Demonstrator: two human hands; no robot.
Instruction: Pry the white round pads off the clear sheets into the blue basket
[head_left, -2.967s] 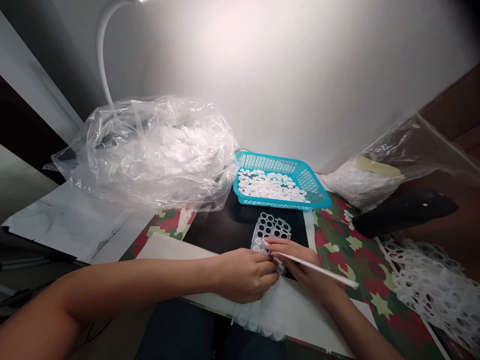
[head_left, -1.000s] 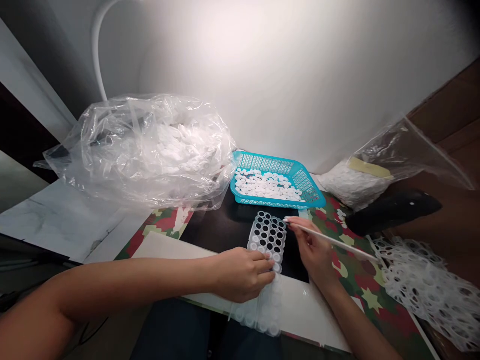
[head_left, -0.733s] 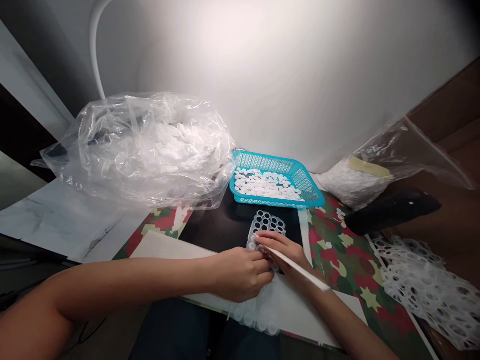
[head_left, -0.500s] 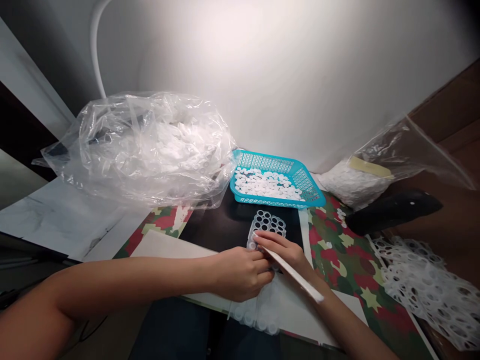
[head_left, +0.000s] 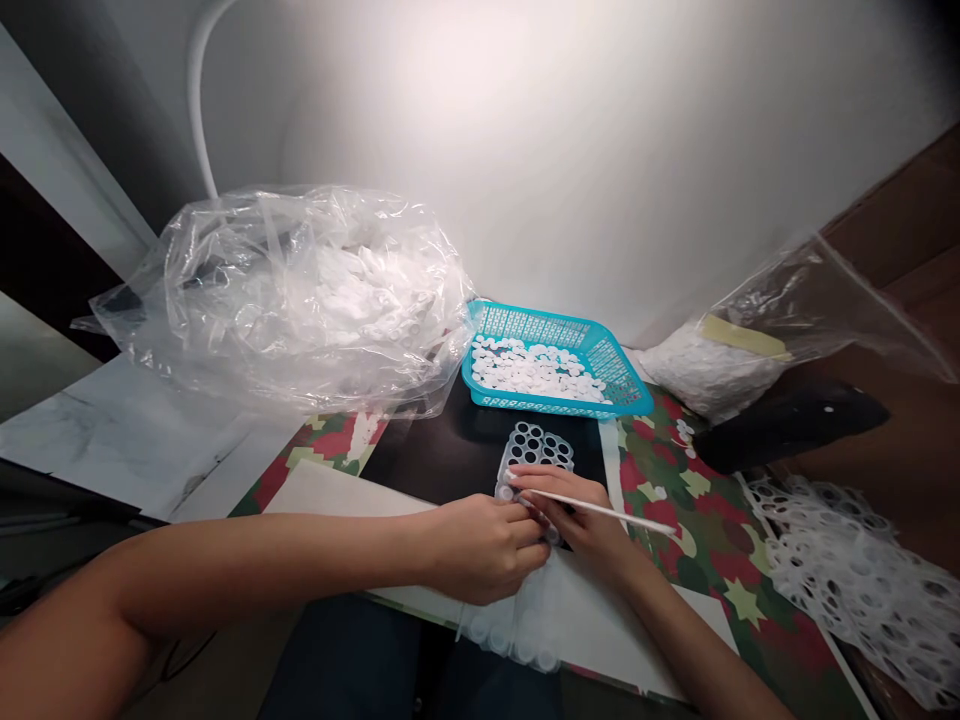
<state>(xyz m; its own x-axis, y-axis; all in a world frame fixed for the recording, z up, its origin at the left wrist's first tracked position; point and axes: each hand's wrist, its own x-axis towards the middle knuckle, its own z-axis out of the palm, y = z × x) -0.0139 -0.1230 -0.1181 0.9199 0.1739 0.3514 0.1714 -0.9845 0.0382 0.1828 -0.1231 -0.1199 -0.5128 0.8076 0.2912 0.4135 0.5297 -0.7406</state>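
"What are the hands doing?"
"The right hand has a narrow grip on a white stick, whose far end sticks out over the wrist. The left hand lies with curled fingers on a clear tray of round holes; I can't tell whether it pinches anything."

"Where's that tray?"
"Under both hands, its far end on a black mat, its near end past the table edge. The hands cover its middle."

"What's around it?"
"A blue basket of white caps stands just beyond. A big clear bag crowds the basket's left corner. On the right are a smaller bag, a black object I can't make out, and a heap of white rings."

"Anything cut off?"
"The lamp neck, at the top. The stick's front tip is hard to see among the fingers."
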